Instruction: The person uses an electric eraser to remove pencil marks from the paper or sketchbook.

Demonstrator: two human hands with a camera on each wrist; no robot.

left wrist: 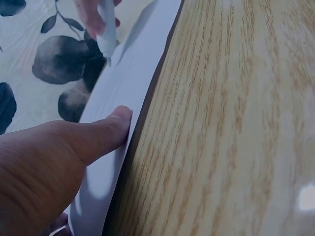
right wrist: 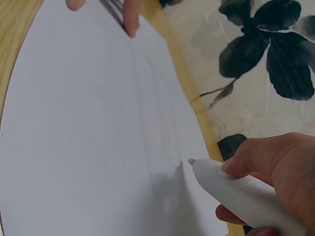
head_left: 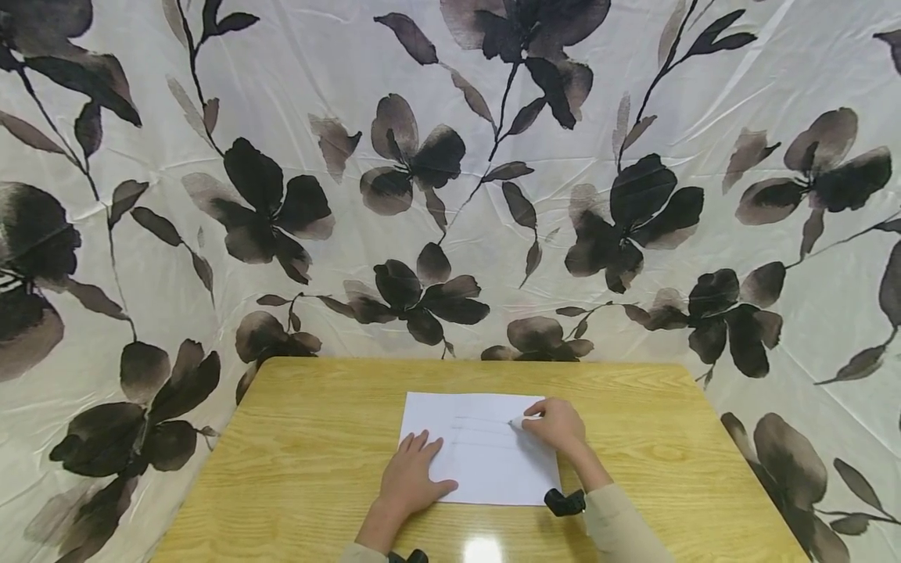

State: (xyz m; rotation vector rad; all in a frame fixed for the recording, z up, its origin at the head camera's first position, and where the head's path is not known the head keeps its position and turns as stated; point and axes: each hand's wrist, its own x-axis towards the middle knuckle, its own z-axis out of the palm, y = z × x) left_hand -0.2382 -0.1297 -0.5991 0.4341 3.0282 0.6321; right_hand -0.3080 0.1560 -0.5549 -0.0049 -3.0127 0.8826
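A white sheet of paper [head_left: 493,478] lies on the wooden table, with several faint grey lines running across its upper half. My left hand [head_left: 411,475] rests spread on the sheet's left side. Its thumb [left wrist: 110,130] lies by the near edge in the left wrist view. My right hand [head_left: 561,426] grips a thick white pen-shaped tool [right wrist: 241,191] that tapers to a small grey tip. In the head view the tip is at the right end of the top line. Whether it touches the paper is hard to tell.
The yellow wood-grain table [head_left: 317,438] extends around the sheet. Behind it and at both sides hangs a white cloth [head_left: 338,70] with dark flowers. A black wrist mount [head_left: 565,502] sits by the right sleeve, over the sheet's lower right corner.
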